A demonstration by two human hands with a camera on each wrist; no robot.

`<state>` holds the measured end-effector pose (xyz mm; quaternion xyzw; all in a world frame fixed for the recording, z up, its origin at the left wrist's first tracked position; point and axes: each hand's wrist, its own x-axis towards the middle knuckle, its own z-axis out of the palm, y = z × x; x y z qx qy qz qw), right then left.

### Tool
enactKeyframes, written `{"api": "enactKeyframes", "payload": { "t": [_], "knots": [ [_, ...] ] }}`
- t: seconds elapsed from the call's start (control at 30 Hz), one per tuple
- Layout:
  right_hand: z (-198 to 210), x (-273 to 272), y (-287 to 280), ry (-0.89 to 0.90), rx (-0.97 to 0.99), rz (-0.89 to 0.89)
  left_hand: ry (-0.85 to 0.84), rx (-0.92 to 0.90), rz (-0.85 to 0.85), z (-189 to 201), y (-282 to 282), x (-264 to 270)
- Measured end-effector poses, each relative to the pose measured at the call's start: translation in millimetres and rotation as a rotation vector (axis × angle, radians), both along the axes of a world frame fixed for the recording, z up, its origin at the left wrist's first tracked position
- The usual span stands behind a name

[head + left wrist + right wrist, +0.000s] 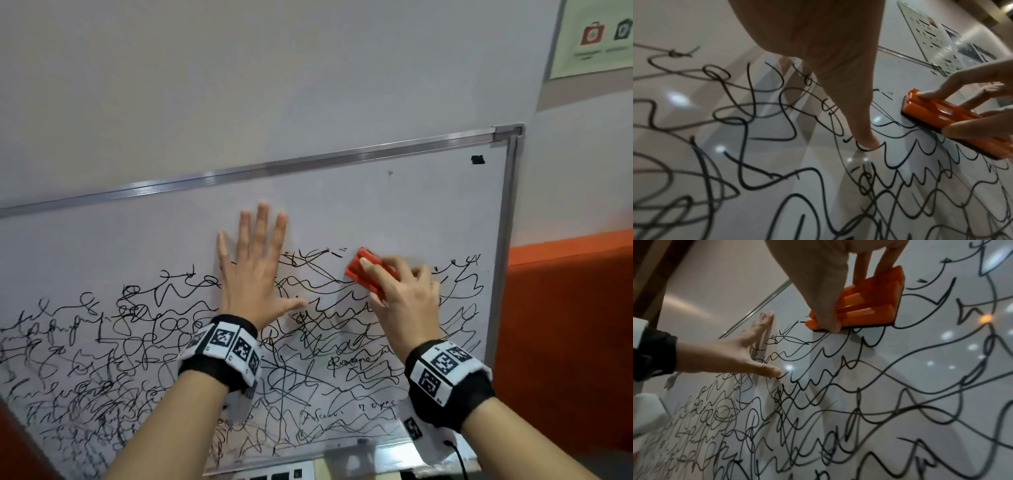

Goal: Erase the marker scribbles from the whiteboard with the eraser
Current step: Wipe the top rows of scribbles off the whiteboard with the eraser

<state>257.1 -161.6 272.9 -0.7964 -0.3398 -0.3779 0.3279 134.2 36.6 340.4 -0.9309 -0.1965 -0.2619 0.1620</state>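
Note:
A wall-mounted whiteboard [376,192] with a metal frame carries dense black marker scribbles [137,342] over its lower two thirds; its top band is clean. My right hand [397,291] grips an orange-red eraser [359,270], thumb on one long side and fingers on the other, and holds it flat against the board at the upper edge of the scribbles. The eraser [941,116] [865,305] shows a black felt underside. My left hand [253,267] lies flat on the board with fingers spread, left of the eraser; its thumb [865,139] touches the surface.
A small black magnet [478,159] sits at the board's top right corner. A green poster [596,37] hangs on the wall above right. An orange wall panel [568,325] lies right of the frame. The board's tray edge [359,455] runs along the bottom.

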Motion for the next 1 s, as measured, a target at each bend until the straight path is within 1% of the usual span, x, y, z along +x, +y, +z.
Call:
{"api": "enactKeyframes", "payload": {
  "t": [0.13,0.27,0.3,0.43,0.47,0.5,0.57,0.63,0.67,0.8,0.87,0.93,1.0],
  "knots": [
    [12.0,-12.0,22.6,0.023,0.022,0.010,-0.046,-0.050,-0.004,-4.0,-7.5,11.3],
    [1.4,-14.3,16.8,0.027,0.025,0.013,-0.075,-0.039,-0.033,-6.7,-4.2,8.9],
    [5.0,-16.4,17.2,0.024,0.028,0.016,-0.082,-0.038,-0.036,-7.5,-2.9,8.2],
    [43.2,-17.0,36.7,0.041,0.036,-0.008,-0.076,-0.046,-0.027,-6.6,-7.4,7.9],
    [45.1,-17.9,40.1,0.045,0.040,-0.021,-0.082,-0.049,-0.027,-6.6,-7.9,7.7],
    [41.4,-19.7,41.1,0.057,0.047,-0.024,-0.089,-0.049,-0.026,-6.2,-8.5,7.1],
    [20.2,-25.3,37.4,0.093,0.059,-0.013,-0.095,-0.039,-0.025,-6.0,-8.8,5.2],
    [-0.6,-34.0,31.9,0.101,0.056,0.005,-0.094,-0.038,-0.032,-5.6,-8.4,3.6],
    [-4.2,-35.4,30.7,0.101,0.052,0.008,-0.092,-0.042,-0.034,-5.3,-9.0,3.3],
    [20.2,-26.2,38.1,0.101,0.090,-0.012,-0.079,-0.052,-0.020,-4.2,-10.1,3.5],
    [25.3,-24.8,43.1,0.095,0.110,-0.031,-0.076,-0.051,-0.017,-3.3,-10.5,3.4],
    [13.7,-29.5,43.2,0.062,0.093,-0.035,-0.072,-0.044,-0.013,-2.1,-10.1,2.7],
    [-7.0,-35.1,38.5,0.028,0.028,-0.036,-0.058,-0.039,-0.018,-2.4,-9.3,1.2]
  ]
}}
